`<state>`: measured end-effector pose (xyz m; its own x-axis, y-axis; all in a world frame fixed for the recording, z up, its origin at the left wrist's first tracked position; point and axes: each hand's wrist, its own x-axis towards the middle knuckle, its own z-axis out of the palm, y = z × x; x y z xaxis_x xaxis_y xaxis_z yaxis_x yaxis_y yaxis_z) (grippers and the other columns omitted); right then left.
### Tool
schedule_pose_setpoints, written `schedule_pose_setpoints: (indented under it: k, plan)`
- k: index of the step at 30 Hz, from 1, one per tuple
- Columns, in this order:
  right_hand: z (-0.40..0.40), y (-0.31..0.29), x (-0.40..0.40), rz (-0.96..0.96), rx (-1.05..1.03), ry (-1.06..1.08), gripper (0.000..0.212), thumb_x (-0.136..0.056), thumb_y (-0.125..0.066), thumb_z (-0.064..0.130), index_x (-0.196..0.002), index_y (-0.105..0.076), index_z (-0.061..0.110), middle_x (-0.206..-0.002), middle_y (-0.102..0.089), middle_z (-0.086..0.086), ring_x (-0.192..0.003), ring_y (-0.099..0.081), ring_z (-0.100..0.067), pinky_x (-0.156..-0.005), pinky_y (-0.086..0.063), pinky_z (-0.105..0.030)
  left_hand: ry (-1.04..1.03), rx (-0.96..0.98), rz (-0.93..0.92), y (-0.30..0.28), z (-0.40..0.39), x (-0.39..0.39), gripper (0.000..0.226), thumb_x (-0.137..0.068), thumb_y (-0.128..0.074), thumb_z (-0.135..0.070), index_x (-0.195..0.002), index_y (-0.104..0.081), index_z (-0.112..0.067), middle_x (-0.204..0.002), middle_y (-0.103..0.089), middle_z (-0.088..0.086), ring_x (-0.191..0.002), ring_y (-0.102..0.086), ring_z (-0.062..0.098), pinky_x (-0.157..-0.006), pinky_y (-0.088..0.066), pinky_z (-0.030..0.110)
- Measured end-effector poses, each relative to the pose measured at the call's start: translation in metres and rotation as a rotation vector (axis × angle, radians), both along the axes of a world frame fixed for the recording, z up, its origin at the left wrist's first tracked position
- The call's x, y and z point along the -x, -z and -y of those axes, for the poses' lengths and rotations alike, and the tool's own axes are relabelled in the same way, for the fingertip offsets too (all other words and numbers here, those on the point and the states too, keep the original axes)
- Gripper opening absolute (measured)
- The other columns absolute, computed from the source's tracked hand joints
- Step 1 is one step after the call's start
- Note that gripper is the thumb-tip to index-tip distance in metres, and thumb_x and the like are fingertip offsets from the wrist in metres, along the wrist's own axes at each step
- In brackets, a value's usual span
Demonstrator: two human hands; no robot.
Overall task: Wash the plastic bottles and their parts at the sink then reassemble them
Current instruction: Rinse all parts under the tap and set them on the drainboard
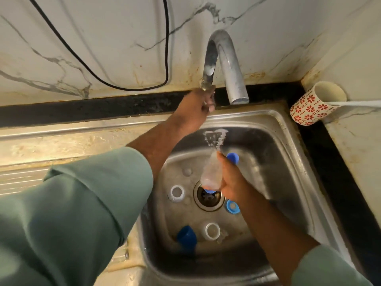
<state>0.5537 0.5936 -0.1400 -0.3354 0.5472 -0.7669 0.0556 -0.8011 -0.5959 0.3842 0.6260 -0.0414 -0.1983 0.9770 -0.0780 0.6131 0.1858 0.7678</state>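
The steel sink [288, 153] takes up the middle and lower right, its basin wet and its rim running out to a draining board on the left. The curved tap [228, 65] rises from the back edge and bends forward over the basin.

The left hand [191, 114] reaches up and back to the tap's handle [208, 93], fingers curled round it; a green sleeve covers that forearm. The right hand [231, 178] is lower, over the basin, and grips a clear plastic bottle [211, 172], fingers wrapped round its far side. The bottle is tilted, its open mouth pointing up and away from the hand. Splashing water [215, 137] sits just above that mouth, below the tap's outlet.

A mug [309, 108] with red flower patterns lies tipped on the counter corner, well to the right of the left hand.

Down in the basin, the drain [208, 198] sits directly under the held bottle. A dark blue cap [186, 236] lies toward the near edge, below and left of the right hand. A white ring [176, 193] lies just left of the drain, and another white ring [212, 231] lies beside the dark blue cap. A light blue ring [233, 207] sits just under the right wrist. A blue cap [233, 157] shows just beyond the right hand's fingers; whether it touches them I cannot tell.
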Motion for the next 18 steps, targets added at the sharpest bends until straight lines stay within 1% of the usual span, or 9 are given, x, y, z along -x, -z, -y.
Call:
schedule_pose_setpoints:
  k: [1,2,4,6,8,11,14,17,18]
  plan:
    - [0.0,-0.003,-0.003,0.008,0.147,-0.058,0.026,-0.089,-0.058,0.043,-0.086,-0.055,0.018,-0.071,-0.056,-0.01,-0.063,-0.052,-0.025,-0.047,-0.028,-0.025,0.016,0.021,-0.026,0.001,0.009,-0.001,0.046,-0.097,-0.057,-0.006,-0.143,-0.048,-0.008,-0.115,-0.056,-0.001,-0.115,-0.056,0.019,-0.102,-0.044,0.029]
    - [-0.004,-0.003,-0.006,0.039,0.235,-0.075,0.026,-0.086,-0.062,0.041,-0.088,-0.056,0.016,-0.07,-0.057,-0.01,-0.062,-0.054,-0.025,-0.063,-0.054,-0.041,0.024,0.034,-0.069,0.005,0.019,-0.001,0.057,-0.097,-0.057,-0.007,-0.15,-0.039,-0.015,-0.128,-0.054,0.005,-0.123,-0.052,0.022,-0.107,-0.042,0.033]
    - [-0.006,-0.013,-0.012,0.153,0.285,-0.17,0.024,-0.085,-0.067,0.032,-0.095,-0.059,0.012,-0.076,-0.061,-0.012,-0.064,-0.058,-0.024,-0.056,-0.051,-0.03,0.03,0.104,-0.225,0.013,0.044,0.002,0.067,-0.098,-0.056,-0.01,-0.156,-0.028,-0.025,-0.144,-0.047,0.009,-0.133,-0.044,0.026,-0.113,-0.037,0.04]
    - [-0.01,-0.028,-0.015,0.272,0.186,-0.359,0.023,-0.085,-0.07,0.025,-0.098,-0.058,0.011,-0.08,-0.062,-0.012,-0.064,-0.06,-0.023,-0.054,-0.052,-0.028,0.065,0.223,-0.431,0.021,0.074,0.004,0.062,-0.098,-0.055,-0.014,-0.154,-0.031,-0.027,-0.147,-0.044,0.009,-0.134,-0.041,0.028,-0.112,-0.038,0.044]
    - [-0.018,-0.044,-0.014,0.63,-0.153,-0.743,0.032,-0.08,-0.075,0.024,-0.105,-0.058,0.013,-0.095,-0.063,-0.012,-0.076,-0.063,-0.024,-0.065,-0.057,-0.033,0.053,0.34,-0.594,0.027,0.104,0.008,0.058,-0.097,-0.055,-0.014,-0.151,-0.036,-0.024,-0.144,-0.046,0.008,-0.131,-0.043,0.028,-0.109,-0.039,0.043]
    - [-0.026,-0.072,-0.005,1.116,-0.733,-1.357,0.066,-0.073,-0.082,0.023,-0.132,-0.054,0.02,-0.136,-0.051,-0.013,-0.113,-0.059,-0.032,-0.089,-0.055,-0.04,-0.045,0.436,-0.628,0.03,0.143,0.019,0.053,-0.099,-0.047,-0.011,-0.15,-0.033,-0.014,-0.145,-0.045,0.014,-0.131,-0.045,0.033,-0.108,-0.039,0.044]
    - [-0.027,-0.108,0.007,1.218,-1.053,-1.369,0.066,-0.072,-0.08,0.018,-0.131,-0.051,0.019,-0.128,-0.057,-0.01,-0.113,-0.059,-0.033,-0.086,-0.051,-0.037,-0.125,0.493,-0.609,0.024,0.178,0.03,0.049,-0.101,-0.045,-0.013,-0.148,-0.035,-0.009,-0.148,-0.045,0.015,-0.137,-0.043,0.031,-0.112,-0.036,0.041]
    - [-0.019,-0.115,0.002,1.149,-1.294,-0.988,0.052,-0.082,-0.07,0.023,-0.131,-0.051,0.022,-0.126,-0.058,-0.009,-0.11,-0.059,-0.031,-0.081,-0.047,-0.035,-0.179,0.54,-0.595,0.021,0.209,0.045,0.054,-0.1,-0.048,-0.009,-0.151,-0.032,-0.007,-0.157,-0.035,0.014,-0.144,-0.035,0.028,-0.116,-0.031,0.038]
    - [-0.009,-0.109,-0.001,1.142,-1.298,-0.981,0.051,-0.085,-0.068,0.023,-0.133,-0.051,0.021,-0.129,-0.057,-0.009,-0.111,-0.058,-0.031,-0.082,-0.047,-0.035,-0.193,0.555,-0.596,0.02,0.22,0.053,0.057,-0.099,-0.051,-0.01,-0.152,-0.031,-0.007,-0.158,-0.032,0.014,-0.145,-0.033,0.029,-0.116,-0.031,0.039]
